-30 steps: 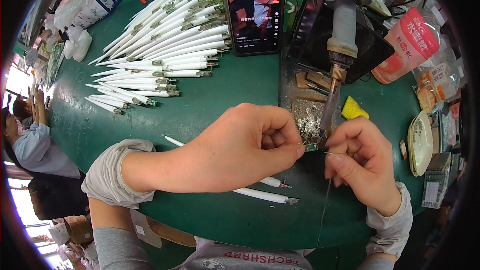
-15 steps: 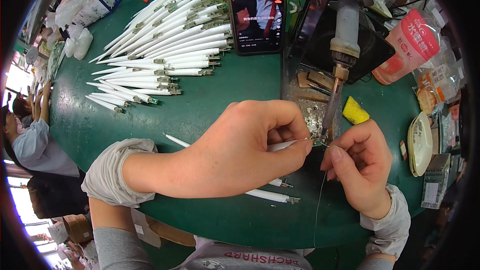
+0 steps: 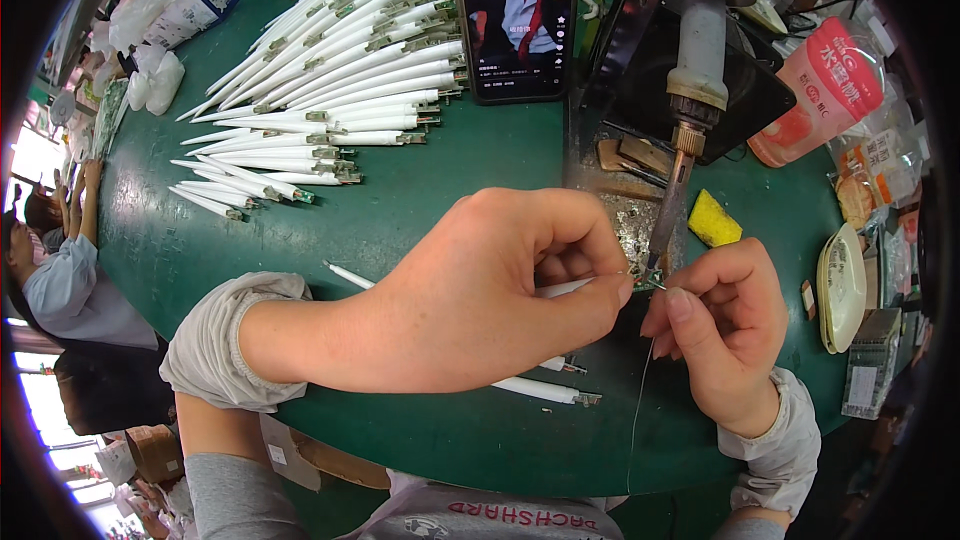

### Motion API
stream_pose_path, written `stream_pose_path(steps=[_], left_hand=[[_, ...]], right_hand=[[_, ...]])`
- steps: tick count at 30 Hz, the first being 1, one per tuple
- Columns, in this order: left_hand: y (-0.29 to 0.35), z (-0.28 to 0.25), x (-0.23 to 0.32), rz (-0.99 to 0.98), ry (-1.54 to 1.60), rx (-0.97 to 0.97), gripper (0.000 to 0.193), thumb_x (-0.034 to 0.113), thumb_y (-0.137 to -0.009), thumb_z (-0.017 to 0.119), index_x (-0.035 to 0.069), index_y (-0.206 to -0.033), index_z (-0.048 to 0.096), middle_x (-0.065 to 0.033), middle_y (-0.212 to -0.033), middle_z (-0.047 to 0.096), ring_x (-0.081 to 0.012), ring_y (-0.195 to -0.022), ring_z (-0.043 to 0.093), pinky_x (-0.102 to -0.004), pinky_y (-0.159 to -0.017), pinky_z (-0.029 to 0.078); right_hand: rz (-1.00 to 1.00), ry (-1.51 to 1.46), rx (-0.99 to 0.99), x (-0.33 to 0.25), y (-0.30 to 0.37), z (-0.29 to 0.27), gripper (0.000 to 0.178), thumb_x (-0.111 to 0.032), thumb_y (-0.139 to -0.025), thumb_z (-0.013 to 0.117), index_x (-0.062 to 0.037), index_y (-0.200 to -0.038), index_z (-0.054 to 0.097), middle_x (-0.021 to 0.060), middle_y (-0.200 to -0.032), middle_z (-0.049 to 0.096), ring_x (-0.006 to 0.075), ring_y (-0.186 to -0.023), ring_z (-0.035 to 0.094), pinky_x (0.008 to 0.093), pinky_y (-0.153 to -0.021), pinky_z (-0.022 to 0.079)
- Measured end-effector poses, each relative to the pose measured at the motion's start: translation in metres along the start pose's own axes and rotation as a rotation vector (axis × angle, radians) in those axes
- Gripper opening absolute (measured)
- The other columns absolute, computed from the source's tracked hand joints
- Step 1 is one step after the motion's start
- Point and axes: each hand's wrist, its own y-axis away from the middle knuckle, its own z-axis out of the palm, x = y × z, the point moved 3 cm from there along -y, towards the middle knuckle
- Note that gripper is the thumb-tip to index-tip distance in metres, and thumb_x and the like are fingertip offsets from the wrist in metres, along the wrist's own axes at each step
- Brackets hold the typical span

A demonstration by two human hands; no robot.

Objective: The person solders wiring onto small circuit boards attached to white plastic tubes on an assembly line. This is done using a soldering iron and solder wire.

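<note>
My left hand [image 3: 475,290] pinches a slim white pen-shaped stick [image 3: 349,276], whose pointed end sticks out behind the hand to the left. At its other end a small green circuit board [image 3: 644,283] shows beyond my fingertips. The tip of the mounted soldering iron [image 3: 697,65] comes down onto or right beside that board; touching cannot be made out surely. Thumb and forefinger of my right hand [image 3: 728,330] are closed on a thin silvery solder wire [image 3: 641,400], its end at the iron's tip. The wire's tail hangs past the table's edge.
Many white sticks [image 3: 350,70] with board ends lie fanned out on the green table [image 3: 250,240]. Two more [image 3: 548,390] lie below my left hand. A phone [image 3: 517,20] stands behind; a yellow sponge [image 3: 713,219], pink pouch [image 3: 815,95] and dish [image 3: 842,285] are at right.
The board end and my left fingertips have shifted slightly right, and the solder wire's end is now closer against the iron's tip. Both hands keep their grips.
</note>
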Motion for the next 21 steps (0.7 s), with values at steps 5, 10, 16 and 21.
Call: stream_pose_path(steps=[5, 10, 16, 21], left_hand=[[0.002, -0.003, -0.003, -0.070, 0.017, -0.019, 0.006, 0.001, -0.088, 0.061, -0.001, -0.093, 0.058, -0.0004, -0.079, 0.060, -0.0019, -0.070, 0.053, -0.0175, -0.058, 0.042], [0.005, 0.001, -0.003, -0.028, -0.136, 0.008, 0.008, 0.003, -0.087, 0.062, -0.002, -0.092, 0.059, -0.0013, -0.078, 0.060, -0.0026, -0.068, 0.053, -0.0187, -0.055, 0.042], [0.006, 0.007, -0.006, 0.265, -0.431, 0.065, 0.009, 0.003, -0.081, 0.067, -0.001, -0.088, 0.062, -0.0066, -0.075, 0.061, -0.0117, -0.064, 0.059, -0.0255, -0.055, 0.047], [0.007, 0.010, -0.006, 0.396, -0.552, 0.057, 0.013, 0.002, -0.076, 0.068, 0.000, -0.088, 0.063, -0.0110, -0.078, 0.061, -0.0220, -0.066, 0.061, -0.0303, -0.056, 0.048]], right_hand=[[-0.041, 0.001, 0.010, 0.006, 0.001, -0.004, 0.017, 0.001, -0.084, 0.063, 0.0024, -0.093, 0.049, 0.0068, -0.077, 0.059, 0.0063, -0.059, 0.056, 0.0175, -0.051, 0.043], [-0.161, 0.107, -0.001, 0.007, -0.002, -0.004, 0.017, 0.004, -0.079, 0.066, 0.0022, -0.092, 0.055, 0.0039, -0.075, 0.059, 0.0039, -0.058, 0.051, 0.0173, -0.050, 0.040], [-0.306, 0.414, -0.009, -0.002, -0.002, 0.003, 0.021, 0.005, -0.072, 0.070, 0.0007, -0.092, 0.064, 0.0031, -0.069, 0.058, 0.0048, -0.054, 0.051, 0.0192, -0.048, 0.039], [-0.468, 0.560, -0.075, -0.005, -0.003, 0.010, 0.025, 0.005, -0.064, 0.074, -0.0005, -0.088, 0.065, 0.0062, -0.065, 0.056, 0.0176, -0.051, 0.054, 0.0258, -0.043, 0.041]])
